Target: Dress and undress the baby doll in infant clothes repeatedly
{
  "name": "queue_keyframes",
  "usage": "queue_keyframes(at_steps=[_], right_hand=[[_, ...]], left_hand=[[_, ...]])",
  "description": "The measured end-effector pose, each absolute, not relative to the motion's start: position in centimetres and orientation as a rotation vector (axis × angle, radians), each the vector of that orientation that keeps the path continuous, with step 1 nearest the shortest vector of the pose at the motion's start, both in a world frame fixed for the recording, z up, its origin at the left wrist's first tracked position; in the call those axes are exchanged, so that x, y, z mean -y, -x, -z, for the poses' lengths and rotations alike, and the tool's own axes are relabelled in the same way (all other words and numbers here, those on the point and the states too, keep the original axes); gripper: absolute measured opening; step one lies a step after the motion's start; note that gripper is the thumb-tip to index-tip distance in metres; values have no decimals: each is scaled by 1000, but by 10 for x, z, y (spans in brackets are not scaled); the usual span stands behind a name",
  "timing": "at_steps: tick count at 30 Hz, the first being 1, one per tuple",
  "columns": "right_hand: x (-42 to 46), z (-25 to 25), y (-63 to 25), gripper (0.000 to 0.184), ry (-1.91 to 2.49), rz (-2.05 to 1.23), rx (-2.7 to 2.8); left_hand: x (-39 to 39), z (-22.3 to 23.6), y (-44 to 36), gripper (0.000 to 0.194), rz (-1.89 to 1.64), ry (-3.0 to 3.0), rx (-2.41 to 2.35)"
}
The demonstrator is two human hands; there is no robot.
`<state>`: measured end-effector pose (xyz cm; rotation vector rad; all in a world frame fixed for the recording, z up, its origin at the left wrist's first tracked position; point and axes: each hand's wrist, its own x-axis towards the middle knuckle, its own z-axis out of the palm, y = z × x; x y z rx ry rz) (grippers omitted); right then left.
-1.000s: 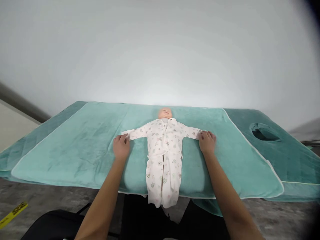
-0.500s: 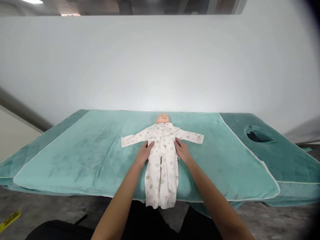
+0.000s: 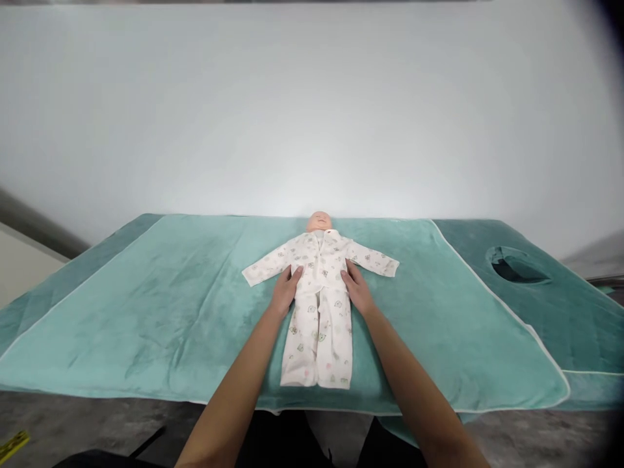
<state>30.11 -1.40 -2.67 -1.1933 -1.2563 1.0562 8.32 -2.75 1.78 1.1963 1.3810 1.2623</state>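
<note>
A baby doll (image 3: 319,221) lies on its back on the green bed cover, dressed in a white printed top (image 3: 320,257) and matching trousers (image 3: 316,338). Its sleeves spread out to both sides, with no doll hands showing at the cuffs. My left hand (image 3: 286,289) grips the doll's waist from the left, thumb on top of the cloth. On the opposite side, my right hand (image 3: 357,286) holds the waist in the same way. The other fingers of both hands are partly hidden along the doll's sides. Both trouser legs lie flat on the cover.
A light green cover (image 3: 127,312) with white piping spreads over a darker green bed (image 3: 550,325). An oval hole (image 3: 519,268) opens in the bed at the right. A pale wall (image 3: 312,110) stands behind, and a yellow-and-black strip (image 3: 14,445) lies on the grey floor.
Both hands have shifted the doll farther onto the bed, away from me. Its trouser legs, which hung over the front edge, now rest on the cover. The view has tilted down.
</note>
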Motion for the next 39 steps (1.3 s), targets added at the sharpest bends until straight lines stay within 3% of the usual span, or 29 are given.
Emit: queue_keyframes(at_steps=[5,9,14,21,27,32,39], right_hand=[[39,32,-304,56,1333,-796,1318],[82,31,-310,41,1467,-681,1477],[129,23,-314,43,1461,-805,1806],[134,21,-335,44,1307,-1176,1561],[138,-4,-345,48,1262,-1150,1739],[111,-46,-344,44,1339,-985,1745],[10,-84,-296,25,1424,-682,1639]], left_hand=[[73,-12,-71,38,-1169,-1384,-1733],[121,-8,-63,42,-717,-1705,-1785],[156,-17,-68,42,-497,-1884,-1616],[171,-45,-81,41,-768,-1751,-1630],[182,-58,-74,42,-470,-1753,-1458],[147,-66,-58,41,-699,-1663,-1423],[-6,-63,-77,30,-1198,-1500,-1487]])
